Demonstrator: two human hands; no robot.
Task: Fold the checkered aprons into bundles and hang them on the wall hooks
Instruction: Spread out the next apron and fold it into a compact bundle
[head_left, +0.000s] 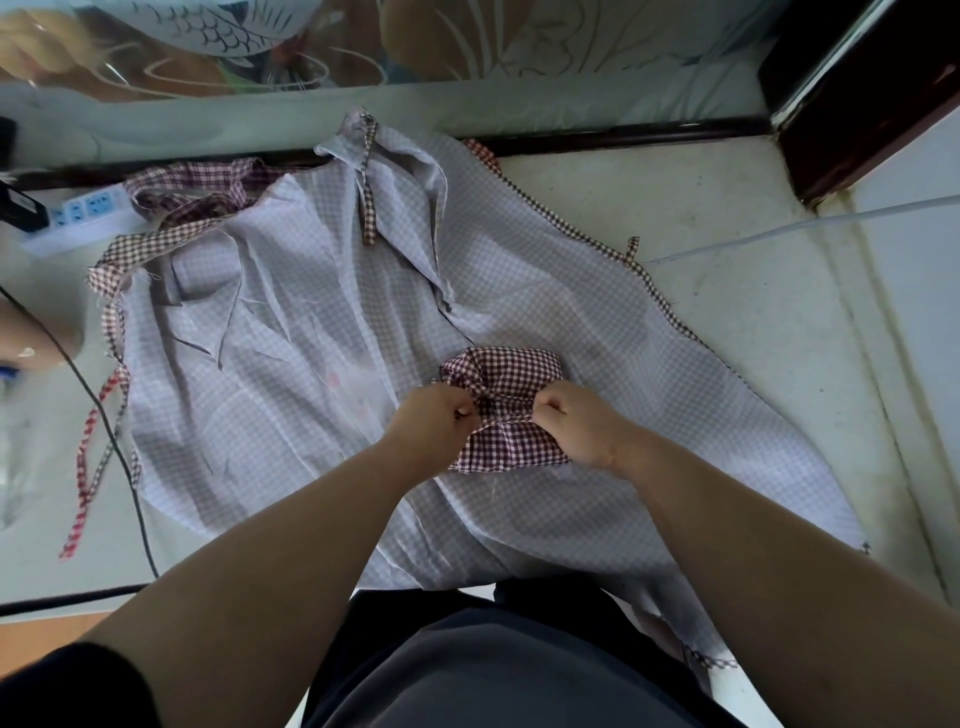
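Observation:
A folded bundle of dark red checkered apron (506, 384) lies on top of pale, inside-out checkered aprons (291, 332) spread over the table. My left hand (439, 415) grips the bundle's tie on its left side. My right hand (566, 410) grips the tie on the right side, and the strap runs taut across the bundle between both fists. Loose red checkered straps (91, 467) trail off the spread aprons at the left. No wall hooks are in view.
A white power strip (78, 215) with a black plug lies at the back left. A black cable (111, 441) crosses the table's left side. A white cable (789, 228) runs at the right. A painted glass panel (363, 47) stands behind, with a dark wooden post (857, 104) at the right.

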